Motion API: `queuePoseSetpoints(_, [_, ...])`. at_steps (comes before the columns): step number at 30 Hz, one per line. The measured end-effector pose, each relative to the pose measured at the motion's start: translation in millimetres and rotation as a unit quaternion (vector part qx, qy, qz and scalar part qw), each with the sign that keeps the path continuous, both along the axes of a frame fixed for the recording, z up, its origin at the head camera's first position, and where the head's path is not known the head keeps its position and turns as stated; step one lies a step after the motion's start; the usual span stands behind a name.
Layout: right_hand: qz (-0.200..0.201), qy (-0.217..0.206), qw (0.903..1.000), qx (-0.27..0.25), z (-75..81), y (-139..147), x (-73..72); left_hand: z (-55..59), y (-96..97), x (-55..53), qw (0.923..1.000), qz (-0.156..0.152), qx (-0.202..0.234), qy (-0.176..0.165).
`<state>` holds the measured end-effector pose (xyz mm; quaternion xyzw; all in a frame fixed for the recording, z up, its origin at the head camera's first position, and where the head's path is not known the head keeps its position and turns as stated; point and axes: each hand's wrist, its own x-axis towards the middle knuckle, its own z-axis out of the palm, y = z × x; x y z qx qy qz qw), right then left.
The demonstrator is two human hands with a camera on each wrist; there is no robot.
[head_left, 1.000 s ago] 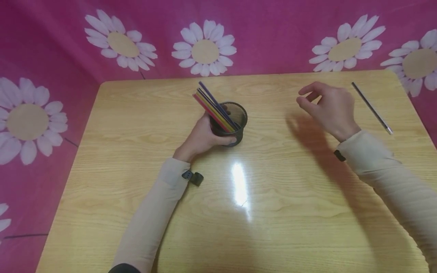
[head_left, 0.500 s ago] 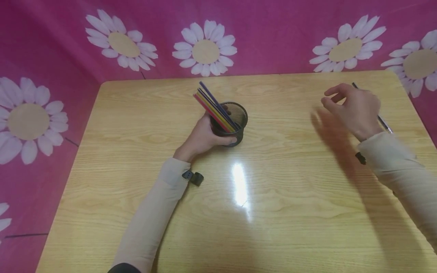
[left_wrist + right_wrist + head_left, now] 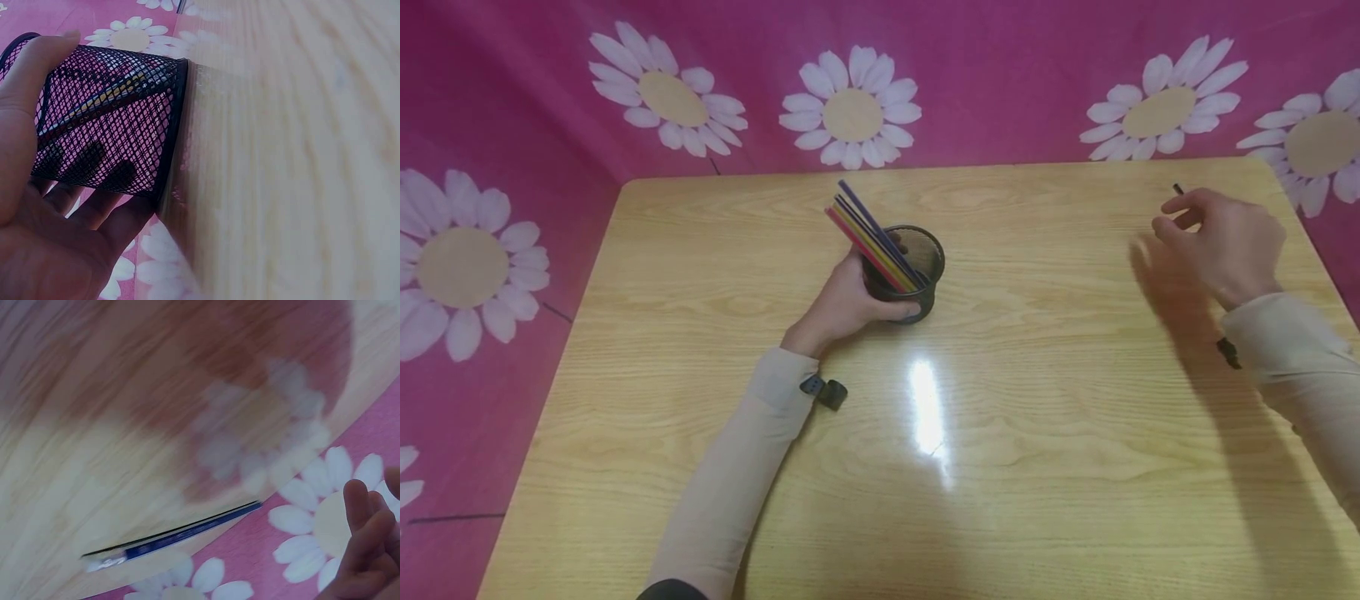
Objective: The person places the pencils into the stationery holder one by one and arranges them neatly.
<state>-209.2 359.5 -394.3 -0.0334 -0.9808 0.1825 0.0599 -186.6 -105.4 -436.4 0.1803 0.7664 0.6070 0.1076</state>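
Observation:
In the head view my left hand (image 3: 838,304) grips a black mesh pencil cup (image 3: 917,312) standing on the table, thumb on the near side. Several coloured pencils (image 3: 874,242) lean leftward inside it. The left wrist view shows the mesh wall (image 3: 112,119) with fingertips behind it. Over at the right, my right hand (image 3: 1232,242) hovers above the table with fingers loosely bent and nothing between them. Beneath it lies a single dark blue pencil (image 3: 187,535) with a whitish end; from the head only its far tip (image 3: 1177,189) shows, the hand hiding the rest.
The wooden table (image 3: 1015,467) has a glossy top that reflects a light near the middle. A pink cloth (image 3: 1000,75) printed with large white daisies hangs behind it and on the left.
My right hand has moved rightward from the table's inner right part to above the lone pencil, covering most of it. The left hand and the pencil cup have stayed in place.

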Motion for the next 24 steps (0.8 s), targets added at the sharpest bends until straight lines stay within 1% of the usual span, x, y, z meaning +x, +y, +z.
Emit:
queuePoseSetpoints(5, [-0.017,0.000,0.9998,0.015,-2.2,14,-0.4,0.1,1.7,-0.2,0.9999,-0.003,0.011,-0.007])
queuePoseSetpoints(8, [-0.030,-0.013,0.9992,0.025,-3.1,20,-0.7,0.3,1.9,0.2,0.9999,-0.001,0.012,-0.012])
queuePoseSetpoints(12, [-0.043,-0.052,0.9973,0.030,-4.2,29,-0.5,1.0,0.8,2.1,0.9998,0.005,0.006,-0.016])
queuePoseSetpoints(16, [-0.047,-0.091,0.9937,0.045,-5.9,39,-0.4,1.4,-0.3,3.1,0.9998,0.009,0.003,-0.017])
queuePoseSetpoints(20, [-0.051,-0.099,0.9915,0.068,-8.2,51,-1.2,0.9,0.6,1.6,0.9999,0.005,0.003,-0.012])
queuePoseSetpoints(24, [-0.052,-0.101,0.9904,0.078,-8.6,61,-2.8,0.7,2.4,0.7,0.9999,0.004,0.002,-0.010])
